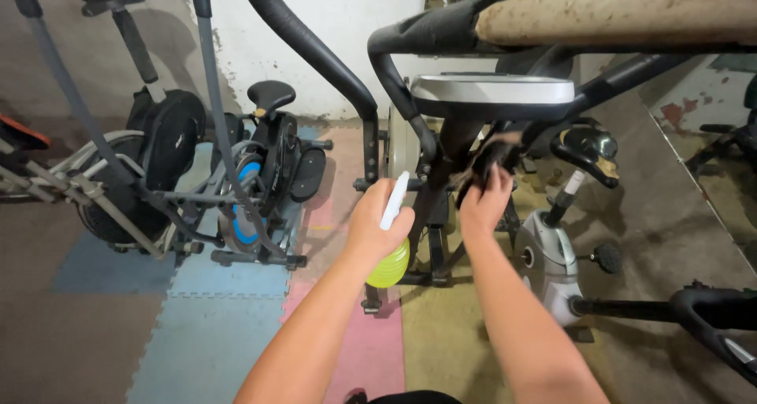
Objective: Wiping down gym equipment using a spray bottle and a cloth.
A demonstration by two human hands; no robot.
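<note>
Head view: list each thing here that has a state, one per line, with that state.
Left hand: closed around the spray bottle.
Spray bottle: yellow-green, held off the floor, white nozzle up.
Right hand: gripping a dark cloth.
Dark cloth: bunched, pressed against the exercise machine frame.
Exercise machine frame: upright, standing on the floor mats.
Exercise bike: upright, unused, on the blue mat.

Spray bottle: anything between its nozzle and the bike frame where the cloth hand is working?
Nothing visible. The left hand holds the green spray bottle with its white nozzle up, just left of the dark frame post. The right hand presses a dark cloth to the frame further right, outside that gap.
</note>
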